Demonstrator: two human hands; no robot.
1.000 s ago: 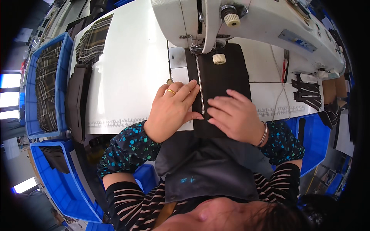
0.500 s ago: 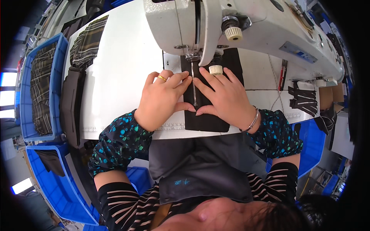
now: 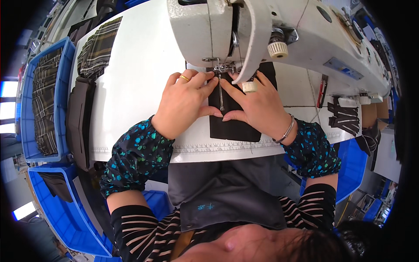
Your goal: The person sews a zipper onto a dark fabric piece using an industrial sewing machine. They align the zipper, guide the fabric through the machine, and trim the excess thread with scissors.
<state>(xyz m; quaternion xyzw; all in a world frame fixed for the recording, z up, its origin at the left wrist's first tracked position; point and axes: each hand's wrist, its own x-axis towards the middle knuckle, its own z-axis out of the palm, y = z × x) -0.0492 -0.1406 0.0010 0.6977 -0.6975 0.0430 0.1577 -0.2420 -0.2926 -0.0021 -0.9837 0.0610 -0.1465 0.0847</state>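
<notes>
Evenly, left hand point(image 3: 181, 102) and right hand point(image 3: 264, 107) flank the zip point(image 3: 221, 94) on black cloth point(image 3: 235, 129).
Both spread wide, fingertips down, gripping nothing visible; thumbs nearly meet just short of the zip; its long axis runs away from the body to the presser foot point(image 3: 223, 69); neither hand is clearly nearer.

Left hand point(image 3: 181, 102) palm-down, thumb spread from fingers. Left index finger point(image 3: 208, 87) reaches inward and away from the body; left thumb point(image 3: 212, 112) lies nearer the body, tip inward. Right hand point(image 3: 262, 102) roughly mirrors it: right index finger point(image 3: 231, 91) angled toward the left fingertips, right thumb point(image 3: 235, 115) tip just beside the left one, small gap between. Outer right fingers partly hidden. Behind the grip, left forearm point(image 3: 139, 159) and right forearm point(image 3: 314, 150) converge from either side, elbows bent and set wide.
</notes>
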